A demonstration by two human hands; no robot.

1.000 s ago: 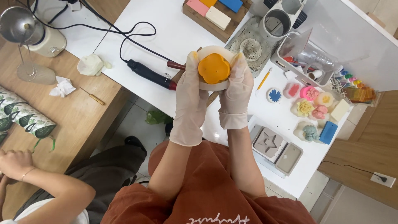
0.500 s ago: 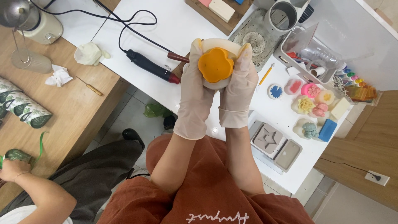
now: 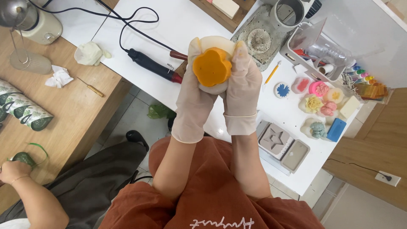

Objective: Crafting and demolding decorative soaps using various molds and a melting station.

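Gloved hands meet above the white bench (image 3: pixel 199 29), both wrapped around one pale round mould (image 3: pixel 214 44) filled with an orange flower-shaped block (image 3: pixel 212 67). Left hand (image 3: pixel 193 91) presses its grip tight against the mould's left side; right hand (image 3: pixel 243 87) does the same on the right side, thumbs near the orange face. Left of the mould lies a black tool (image 3: pixel 152 65) with a cord. Right of the mould sit small coloured soaps (image 3: pixel 320 99), and below those a grey tray mould (image 3: pixel 284 146). Far left of the mould, another person's hand (image 3: pixel 15 171) rests on a wooden bench (image 3: pixel 63 110).
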